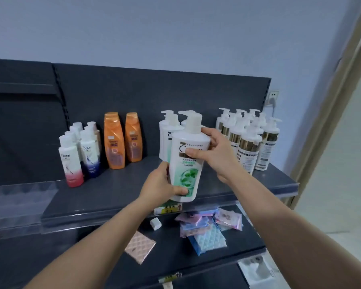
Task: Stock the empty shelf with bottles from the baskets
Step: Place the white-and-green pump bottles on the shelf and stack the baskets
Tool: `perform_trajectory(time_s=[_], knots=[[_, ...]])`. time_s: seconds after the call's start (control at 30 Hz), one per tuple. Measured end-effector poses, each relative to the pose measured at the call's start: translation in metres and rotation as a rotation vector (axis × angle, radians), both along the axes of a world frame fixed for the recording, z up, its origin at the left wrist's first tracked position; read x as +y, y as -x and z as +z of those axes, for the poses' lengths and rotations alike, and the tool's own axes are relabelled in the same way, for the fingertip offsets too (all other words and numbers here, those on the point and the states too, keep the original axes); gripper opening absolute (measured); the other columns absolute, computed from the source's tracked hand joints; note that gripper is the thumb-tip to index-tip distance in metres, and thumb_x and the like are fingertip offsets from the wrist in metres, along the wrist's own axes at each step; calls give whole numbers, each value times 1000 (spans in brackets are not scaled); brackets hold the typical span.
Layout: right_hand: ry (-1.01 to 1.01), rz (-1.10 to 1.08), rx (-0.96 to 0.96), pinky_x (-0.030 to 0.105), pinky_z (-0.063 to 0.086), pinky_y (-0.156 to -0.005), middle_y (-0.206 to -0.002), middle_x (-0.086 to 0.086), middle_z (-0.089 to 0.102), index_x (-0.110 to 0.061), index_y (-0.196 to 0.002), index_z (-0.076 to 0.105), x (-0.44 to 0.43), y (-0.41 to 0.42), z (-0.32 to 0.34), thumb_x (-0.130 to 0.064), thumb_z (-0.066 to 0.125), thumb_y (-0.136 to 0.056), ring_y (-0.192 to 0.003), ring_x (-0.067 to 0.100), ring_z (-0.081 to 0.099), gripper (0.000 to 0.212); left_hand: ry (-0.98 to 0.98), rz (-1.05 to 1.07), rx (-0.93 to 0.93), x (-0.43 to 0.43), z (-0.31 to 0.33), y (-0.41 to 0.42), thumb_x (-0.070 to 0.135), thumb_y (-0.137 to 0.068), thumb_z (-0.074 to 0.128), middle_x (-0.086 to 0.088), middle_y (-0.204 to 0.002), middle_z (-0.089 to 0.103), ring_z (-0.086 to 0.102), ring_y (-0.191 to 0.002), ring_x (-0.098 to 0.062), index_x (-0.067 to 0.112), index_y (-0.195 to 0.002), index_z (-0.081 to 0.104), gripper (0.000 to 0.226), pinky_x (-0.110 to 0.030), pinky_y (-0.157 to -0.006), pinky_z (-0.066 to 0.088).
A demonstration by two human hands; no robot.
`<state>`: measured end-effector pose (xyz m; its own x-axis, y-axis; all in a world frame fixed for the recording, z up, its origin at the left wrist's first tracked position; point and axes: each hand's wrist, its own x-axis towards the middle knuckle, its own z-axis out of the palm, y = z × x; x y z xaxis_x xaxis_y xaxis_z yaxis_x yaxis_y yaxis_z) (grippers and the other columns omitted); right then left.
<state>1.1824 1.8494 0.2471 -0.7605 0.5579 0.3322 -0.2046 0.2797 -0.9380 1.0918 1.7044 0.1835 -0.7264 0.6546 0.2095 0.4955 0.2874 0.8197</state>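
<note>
Fingers of the right hand clasp the shoulder of a white pump bottle with a green leaf label. The left hand grips its base. It is held over the shelf's front edge, before matching bottles.

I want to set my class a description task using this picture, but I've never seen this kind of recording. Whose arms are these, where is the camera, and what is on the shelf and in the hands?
There is no machine here. The camera sits on a person's head and looks forward and down, so the two bare arms are the wearer's own. The left hand grips the base of a white pump bottle with a green label, and the right hand holds its upper part. On the dark shelf stand small Dove bottles, two orange bottles, more green-label pump bottles and white-and-gold pump bottles. On the shelf below lie flat packets.
</note>
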Motion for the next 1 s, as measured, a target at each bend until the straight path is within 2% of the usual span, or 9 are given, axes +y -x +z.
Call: perform_trajectory(time_s=[0.17, 0.3, 0.33, 0.43, 0.5, 0.7, 0.83, 0.9, 1.0], knots=[[15, 53, -34, 31, 58, -83, -118, 1, 68, -27, -117, 56, 38, 46, -9, -3, 87, -67, -105, 16, 66, 65, 31, 68, -2, 40, -13, 43, 24, -57, 91, 8, -100, 67, 64, -91, -10, 17, -106, 53, 62, -30, -77, 54], [22, 55, -84, 35, 59, -85, -116, 1, 69, -21, -119, 55, 59, 76, -21, -1, 87, -66, -104, 15, 67, 64, 63, 97, -15, 62, -26, 72, 24, -57, 90, 8, -99, 67, 64, -91, -10, 17, -105, 52, 61, -33, -78, 55], [22, 54, -102, 33, 59, -83, -115, 0, 70, -18, -121, 55, 63, 83, -24, -2, 87, -66, -103, 14, 68, 66, 67, 104, -21, 66, -30, 79, 24, -57, 90, 8, -99, 67, 64, -91, -11, 17, -105, 51, 61, -34, -79, 55], [17, 63, -145, 17, 56, -67, -110, -2, 70, -16, -120, 55, 71, 98, -30, 0, 86, -68, -93, 6, 67, 62, 92, 127, -35, 77, -39, 95, 24, -59, 88, 7, -100, 65, 63, -92, -13, 18, -104, 49, 59, -34, -77, 54], [10, 70, -172, 15, 54, -65, -109, -1, 71, -17, -117, 56, 77, 110, -36, 0, 86, -68, -92, 6, 67, 60, 109, 138, -44, 83, -46, 106, 24, -59, 88, 7, -98, 65, 63, -90, -13, 19, -103, 49, 58, -34, -75, 54], [12, 83, -204, 16, 55, -69, -112, -2, 69, -21, -117, 54, 93, 138, -49, 0, 86, -68, -98, 8, 66, 62, 127, 157, -86, 97, -60, 131, 23, -59, 88, 7, -97, 65, 63, -89, -13, 19, -102, 49, 59, -36, -76, 55], [-31, 75, -223, 25, 56, -84, -111, -6, 69, -26, -112, 55, 103, 151, -53, -4, 87, -67, -104, 10, 65, 61, 123, 153, -93, 105, -64, 141, 23, -61, 88, 6, -101, 64, 63, -92, -13, 18, -106, 48, 61, -34, -76, 55], [-38, 75, -227, 30, 55, -89, -112, -7, 68, -25, -116, 54, 106, 156, -55, -4, 88, -67, -106, 12, 64, 63, 122, 152, -88, 109, -66, 144, 23, -61, 88, 6, -103, 64, 63, -92, -14, 18, -106, 48, 61, -34, -77, 54], [-80, 72, -226, 27, 54, -89, -116, -6, 67, -22, -123, 53, 109, 159, -56, -7, 88, -68, -109, 13, 63, 66, 119, 143, -81, 113, -68, 148, 22, -63, 88, 5, -104, 65, 62, -92, -13, 18, -105, 47, 58, -32, -76, 53]])
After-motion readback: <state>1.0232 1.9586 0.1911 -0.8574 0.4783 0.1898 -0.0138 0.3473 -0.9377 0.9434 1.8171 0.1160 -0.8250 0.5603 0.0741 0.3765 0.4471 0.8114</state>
